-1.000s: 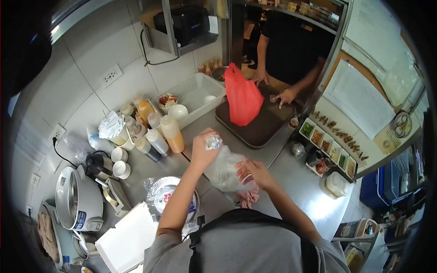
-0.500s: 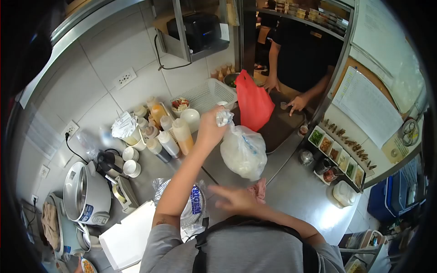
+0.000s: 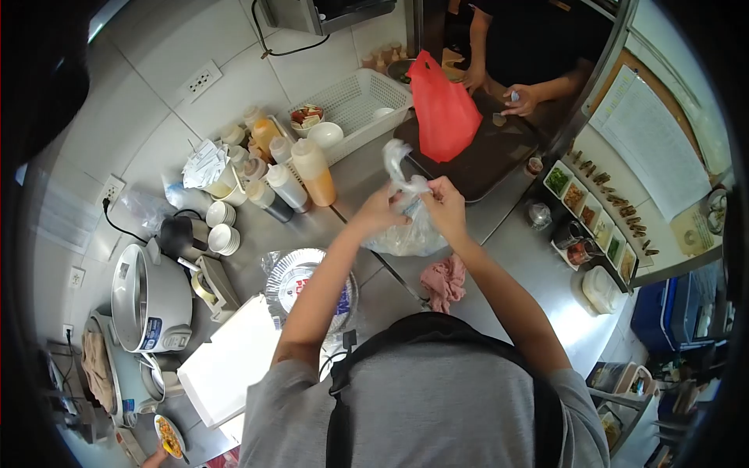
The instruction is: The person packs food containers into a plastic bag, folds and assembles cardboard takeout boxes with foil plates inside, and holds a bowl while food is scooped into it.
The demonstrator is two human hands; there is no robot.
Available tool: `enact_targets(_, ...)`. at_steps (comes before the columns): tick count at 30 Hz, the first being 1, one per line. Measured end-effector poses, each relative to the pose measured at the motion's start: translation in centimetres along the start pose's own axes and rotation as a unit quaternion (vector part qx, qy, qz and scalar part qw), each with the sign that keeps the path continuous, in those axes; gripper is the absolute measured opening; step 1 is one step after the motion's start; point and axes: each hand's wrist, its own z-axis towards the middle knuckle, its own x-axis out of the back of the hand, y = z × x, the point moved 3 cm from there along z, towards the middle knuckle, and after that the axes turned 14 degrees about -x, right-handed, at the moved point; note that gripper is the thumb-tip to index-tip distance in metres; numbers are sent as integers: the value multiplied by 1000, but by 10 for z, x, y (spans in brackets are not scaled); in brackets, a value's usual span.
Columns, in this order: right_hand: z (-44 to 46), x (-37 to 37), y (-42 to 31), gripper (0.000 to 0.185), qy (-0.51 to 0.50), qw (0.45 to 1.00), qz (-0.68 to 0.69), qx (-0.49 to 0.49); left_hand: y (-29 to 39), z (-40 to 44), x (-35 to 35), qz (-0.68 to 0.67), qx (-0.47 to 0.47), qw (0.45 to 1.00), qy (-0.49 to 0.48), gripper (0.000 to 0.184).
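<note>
Together, the left hand (image 3: 376, 212) and right hand (image 3: 446, 209) pinch the twisted neck of a filled clear plastic bag (image 3: 413, 234), low over the metal surface (image 3: 507, 269). A crumpled pink cloth (image 3: 443, 282) lies just beside it, nearer the wearer; beyond, a red plastic bag (image 3: 445, 109) stands on a brown tray (image 3: 499, 160).

"What's on your left?"

"I see a rice cooker (image 3: 160, 300), a tape dispenser (image 3: 221, 290), stacked cups (image 3: 224, 239), and sauce bottles (image 3: 314, 173) beside a white basket (image 3: 355, 97)."

"And your right?"

"A black rack (image 3: 626, 286) of toppings (image 3: 576, 196), with a white tub (image 3: 601, 289) near it. My pink cloth (image 3: 443, 282) lies crumpled on the counter (image 3: 511, 269)."
</note>
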Motion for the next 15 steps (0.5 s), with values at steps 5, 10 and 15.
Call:
enact_targets(5, -21, 14, -8, 12, -14, 996, -82, 18, -82, -19, 24, 37, 100, 993, 42, 24)
enact_targets(10, -12, 65, -9, 11, 120, 992, 1, 32, -126, 0, 64, 57, -28, 984, 168, 23)
enact_targets(15, -10, 89, 13, 42, 106, 976, -191, -16, -85, -13, 38, 305, -8, 946, 107, 39)
